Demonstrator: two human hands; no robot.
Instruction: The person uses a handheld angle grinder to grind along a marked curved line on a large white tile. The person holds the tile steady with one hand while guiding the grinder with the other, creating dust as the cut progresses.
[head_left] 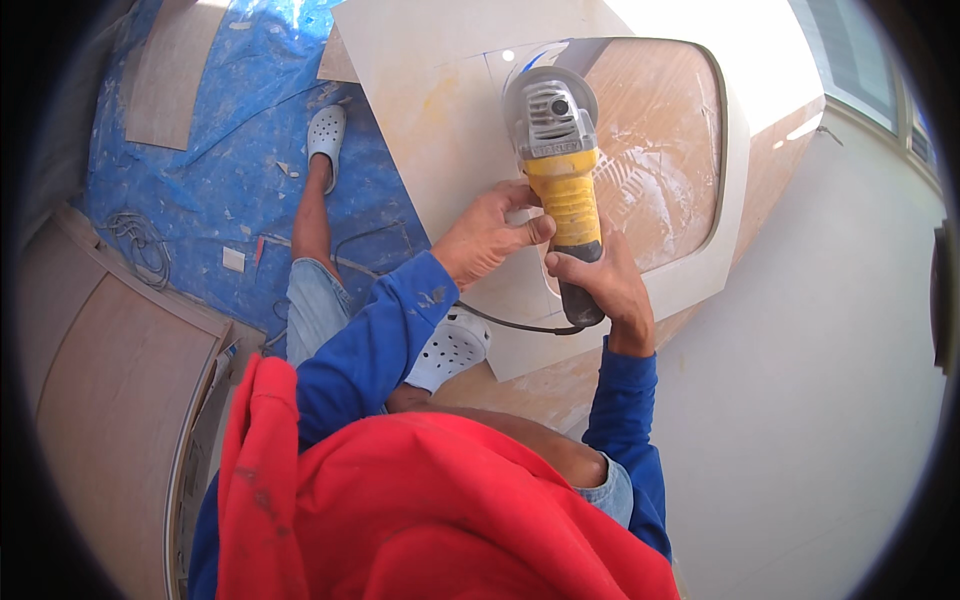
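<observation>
An angle grinder (572,205) with a yellow body, grey metal head and black rear handle lies over a large pale sheet panel (420,90). My right hand (612,285) is wrapped round its rear part, thumb across the top. At the body's left side, my left hand (492,235) closes on it with thumb and fingers, some fingertips hidden. The grinder's round disc (583,92) shows at the far end, beside the edge of a rounded opening in the panel. Through that opening a wooden board (665,140) shows, streaked with white dust.
A dark power cord (515,325) runs left from the handle. Blue sheeting (240,180) covers the floor at left, with a coiled cable (140,245) and scraps on it. Curved wooden panels (120,380) stand at lower left. A pale wall (800,350) is at right.
</observation>
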